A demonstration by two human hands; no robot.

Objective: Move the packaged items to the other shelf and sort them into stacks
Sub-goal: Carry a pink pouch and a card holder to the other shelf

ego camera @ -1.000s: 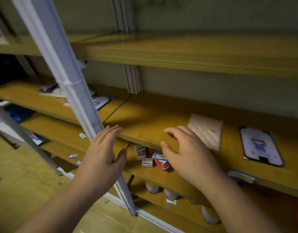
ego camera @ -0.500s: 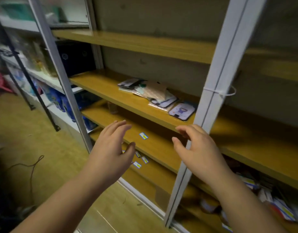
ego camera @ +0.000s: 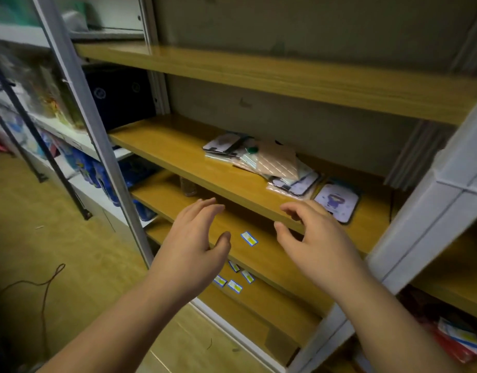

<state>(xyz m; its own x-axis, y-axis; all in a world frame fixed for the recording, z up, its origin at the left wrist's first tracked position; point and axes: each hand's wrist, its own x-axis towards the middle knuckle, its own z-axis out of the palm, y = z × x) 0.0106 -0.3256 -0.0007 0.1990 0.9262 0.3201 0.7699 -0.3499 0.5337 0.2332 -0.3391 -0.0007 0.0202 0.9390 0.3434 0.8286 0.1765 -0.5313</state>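
Right, both hands up in front of the rack, empty. Left hand (ego camera: 194, 246) hangs w/ fingers spread and loose, palm turned inward, nothing in it. Right hand (ego camera: 316, 238) same story: fingers apart, a bit curled, thumb out to the side, gripping nothing. The two are near each other but not touching, w/ a small blue-yellow label (ego camera: 249, 238) on the lower board showing in the gap between them.

Packaged items (ego camera: 269, 162) sit in a messy heap on the middle shelf (ego camera: 172, 146), towards its right half and back a bit from the front edge. Flat packs overlapping at angles; a tan one w/ diagonal stripes (ego camera: 280, 160) lies on top, dark-edged ones poke out at the left end. One purple-and-white pack (ego camera: 336, 201) lies just beside the heap at the right, near the front edge, right above the right hand's fingertips, not touched.

More small labels (ego camera: 233, 278) scattered on the board below. White upright (ego camera: 431, 232) crosses the view at right; another post (ego camera: 92, 122) at left. Top board looks bare from here.
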